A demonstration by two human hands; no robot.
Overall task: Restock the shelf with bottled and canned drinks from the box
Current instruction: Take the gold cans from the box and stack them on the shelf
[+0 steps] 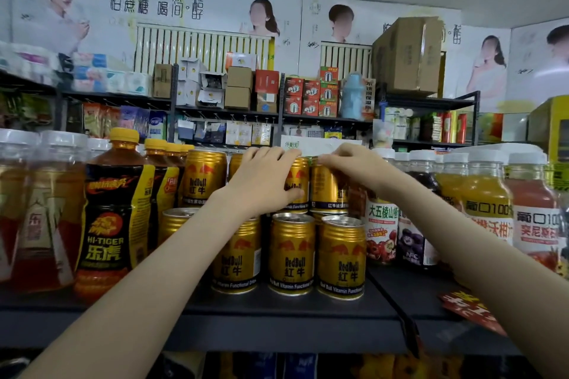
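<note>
Gold Red Bull cans stand in two layers on the dark shelf (277, 311). The lower row (292, 255) stands near the front edge. My left hand (261, 181) grips an upper-layer can (298, 184), fingers over its top and thumb on its front. My right hand (348, 163) holds the top rim of the neighbouring upper can (328, 191) from above. Another upper can (203, 178) stands to the left. The box is not in view.
Hi-Tiger bottles (114, 218) with yellow caps crowd the left. Juice bottles (486, 212) with white caps stand on the right. A red tag (471, 311) lies on the shelf's right front. Far shelves hold boxes and a large carton (409, 55).
</note>
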